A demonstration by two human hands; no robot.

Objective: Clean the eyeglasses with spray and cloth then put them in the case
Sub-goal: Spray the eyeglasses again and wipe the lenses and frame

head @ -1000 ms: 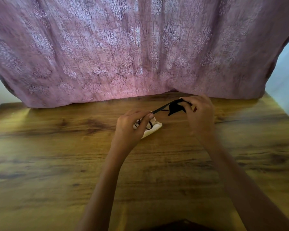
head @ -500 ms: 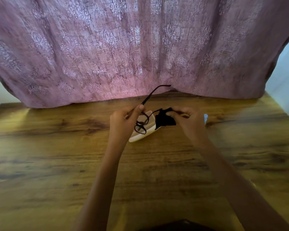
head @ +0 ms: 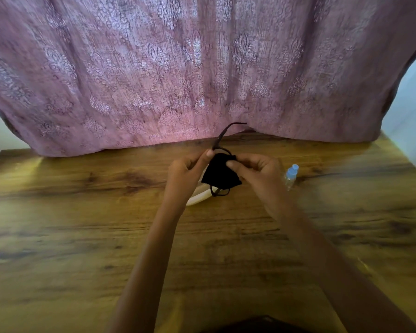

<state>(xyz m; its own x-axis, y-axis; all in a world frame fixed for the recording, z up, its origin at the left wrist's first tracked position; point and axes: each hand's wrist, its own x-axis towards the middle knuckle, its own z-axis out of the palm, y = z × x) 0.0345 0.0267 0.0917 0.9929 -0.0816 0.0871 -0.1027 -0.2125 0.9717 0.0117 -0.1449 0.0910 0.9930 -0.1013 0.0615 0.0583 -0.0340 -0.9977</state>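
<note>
1. Left hand [head: 186,173]: raised above the counter [head: 82,236], fingers pinched on the glasses [head: 220,191] at the frame's upper edge, thumb tip just left of the cloth [head: 220,174].
2. Right hand [head: 255,173]: thumb and fingers clenched on the black cloth, pressing it onto the glasses from the right side.
3. Glasses: black frame, held between both hands, clear of the counter. One arm sticks up and away from the hands toward the curtain [head: 202,68], tip bent to the right. Part of the lower rim shows below the cloth; the rest of the frame is covered by cloth, so lens detail cannot be told.
4. Cloth: black, folded over the frame, hanging as a rough triangle between the 2 hands. Top corner sits at the fingertips; lower edge is free.
5. Case [head: 199,194]: pale, lies on the counter directly under the hands and glasses, mostly hidden by the left hand. Only its near-right edge shows. Open or closed: cannot tell.
6. Spray bottle [head: 290,175]: small, clear body w/ light blue cap, on the counter just right of the right hand, not touched by it. It leans w/ cap pointing up and away; lying or standing cannot be told.
7. Counter: wood grain, brown. Pink patterned curtain hangs along its far edge.
8. Both forearms bare, reaching in from the bottom edge of the view.
</note>
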